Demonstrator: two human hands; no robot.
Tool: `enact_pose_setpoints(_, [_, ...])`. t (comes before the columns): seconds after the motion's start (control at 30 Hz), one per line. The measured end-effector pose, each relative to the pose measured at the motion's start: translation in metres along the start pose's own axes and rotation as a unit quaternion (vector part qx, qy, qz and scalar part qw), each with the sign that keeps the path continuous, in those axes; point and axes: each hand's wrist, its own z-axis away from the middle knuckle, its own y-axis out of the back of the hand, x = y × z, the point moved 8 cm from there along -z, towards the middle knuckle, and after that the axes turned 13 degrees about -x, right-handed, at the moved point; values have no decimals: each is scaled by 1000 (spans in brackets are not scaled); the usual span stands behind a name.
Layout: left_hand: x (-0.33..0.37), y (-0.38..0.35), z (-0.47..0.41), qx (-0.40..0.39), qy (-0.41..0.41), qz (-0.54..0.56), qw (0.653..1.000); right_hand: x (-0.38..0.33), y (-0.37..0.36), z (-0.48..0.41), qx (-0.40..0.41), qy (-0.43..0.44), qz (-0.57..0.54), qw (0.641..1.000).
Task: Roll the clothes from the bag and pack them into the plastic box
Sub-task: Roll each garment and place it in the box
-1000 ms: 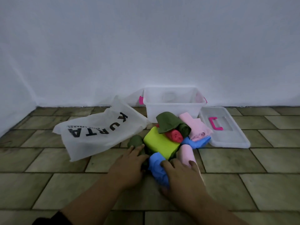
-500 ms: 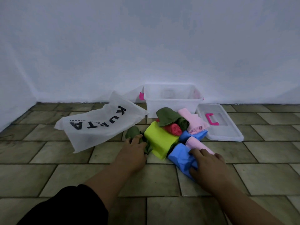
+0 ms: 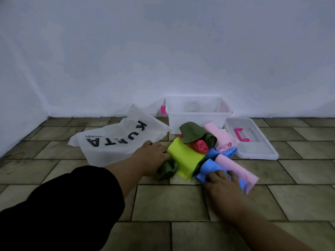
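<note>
Both hands have shifted since a second ago: then they lay side by side at the near edge of the pile, and now they sit apart. The left hand (image 3: 151,156) has slid to the pile's left side, palm down over a dark green roll (image 3: 165,170), with its fingertips against the yellow-green garment (image 3: 186,160). Its fingers hide most of that roll, so I cannot tell whether they clasp it or only press on it. The right hand (image 3: 223,185) lies flat and spread on the near blue roll (image 3: 208,169), which has swung out toward the right and now lies against a long pink roll (image 3: 237,169); it presses rather than holds. A black sleeve (image 3: 59,205) fills the lower left corner and is cut off by the frame edge.

All the clothes are on the tiled floor (image 3: 172,205), just in front of the plastic box (image 3: 196,115), none visibly inside it. Behind the yellow-green piece a red roll (image 3: 200,145) is half covered by a loose olive garment (image 3: 193,132). Beside these lie a folded pink piece (image 3: 223,140) and a second blue roll (image 3: 223,152), mostly tucked under its neighbours.

The box stands open against the wall (image 3: 163,51); its translucent walls are hard to see through. Its lid (image 3: 253,147), with a pink handle (image 3: 242,135), lies flat on the floor to the right. A white bag (image 3: 116,140) printed KURTA lies slack on the floor left of the pile, its smaller print too blurred to read.
</note>
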Motion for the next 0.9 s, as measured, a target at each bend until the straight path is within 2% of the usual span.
enact_pose_setpoints(0.1, [8,2,2,-1,-15,16,1000,24,1,-11,-20,-31,13,999])
enact_pose_setpoints(0.2, [21,-2,6,-13,-29,98,995,31,12,-15,-27,-48,7,998])
enact_pose_setpoints(0.27, [29,-8,11,1,-13,163,987,25,25,-14,10,-41,-26,999])
enact_pose_setpoints(0.37, [40,-18,23,49,28,242,969,-5,46,-11,79,25,-120,989])
enact_pose_setpoints(0.43, [42,-27,26,35,41,325,944,-29,47,-10,77,64,-145,984])
enact_pose_setpoints(0.53, [27,-36,30,15,59,477,877,-46,40,-10,67,75,-141,985])
enact_pose_setpoints(0.57, [18,-37,31,9,71,478,876,-49,37,-9,69,72,-138,985])
enact_pose_setpoints(0.63, [6,-41,32,-43,79,419,904,-57,34,-10,69,53,-137,987])
enact_pose_setpoints(0.73, [3,-38,26,-110,31,339,934,-77,24,-18,41,32,-123,991])
enact_pose_setpoints(0.83, [3,-34,18,-142,3,300,943,-92,22,-29,24,48,-77,996])
enact_pose_setpoints(0.9, [3,-33,15,-136,0,298,945,-92,27,-32,34,60,-61,996])
